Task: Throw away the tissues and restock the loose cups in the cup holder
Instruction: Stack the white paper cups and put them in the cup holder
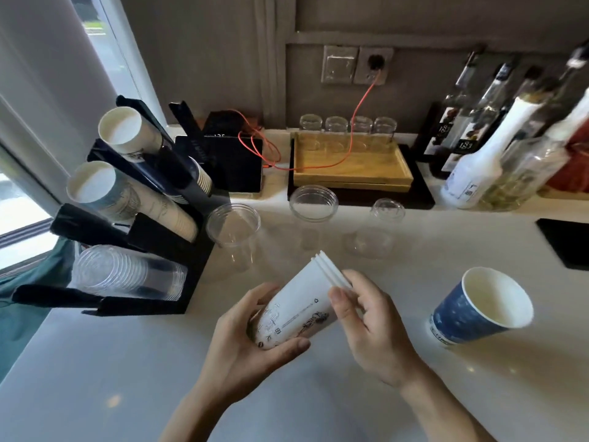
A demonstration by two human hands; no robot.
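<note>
**Pale surface and its load**

The pale, glossy surface [318, 393] carries a black tiered cup holder [178, 275] at left, three clear plastic cups [234, 232] mid-surface, a blue paper cup [471, 311] right, and a wooden tray [350, 164] on a black mat behind.

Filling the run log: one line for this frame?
left hand: holds white cup stack base | right hand: at rims | blue cup: loose on counter | cup holder: part-filled

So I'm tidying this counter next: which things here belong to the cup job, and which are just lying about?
Job:
white cup stack held in both hands, left hand, right hand
blue cup
clear cups
cup holder

Lying about:
wooden tray
bottles
orange cable
</note>
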